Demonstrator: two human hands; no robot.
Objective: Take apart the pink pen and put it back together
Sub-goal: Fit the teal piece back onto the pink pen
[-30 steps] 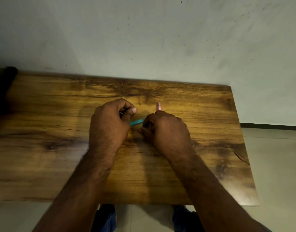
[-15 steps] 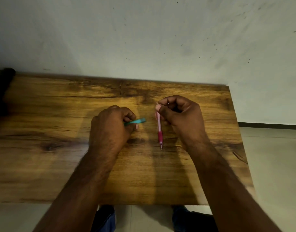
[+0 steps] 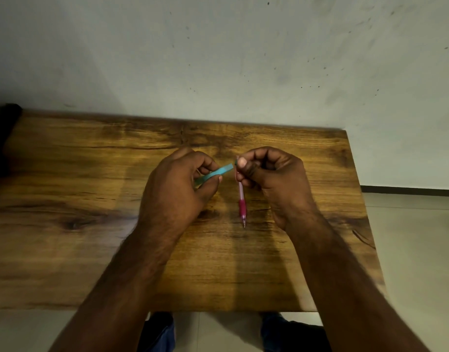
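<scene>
The pink pen (image 3: pixel 241 199) hangs tip-down above the wooden table (image 3: pixel 91 224), its dark pink grip near the lower end. My right hand (image 3: pixel 271 179) pinches its top end between thumb and fingers. My left hand (image 3: pixel 177 189) grips a teal pen (image 3: pixel 214 173), which slants up to the right. The teal pen's free end reaches to the pink pen's top at my right thumb. Both hands hover over the middle of the table, close together.
A dark object (image 3: pixel 2 138) lies at the table's far left edge. The wall (image 3: pixel 218 59) rises right behind the table. Pale floor tiles (image 3: pixel 416 250) show to the right, and my knees (image 3: pixel 157 334) sit under the near edge.
My right hand lifted the pink pen off the table and now dangles it tip-down. My left hand raised the teal pen, bringing its end to the pink pen's top.
</scene>
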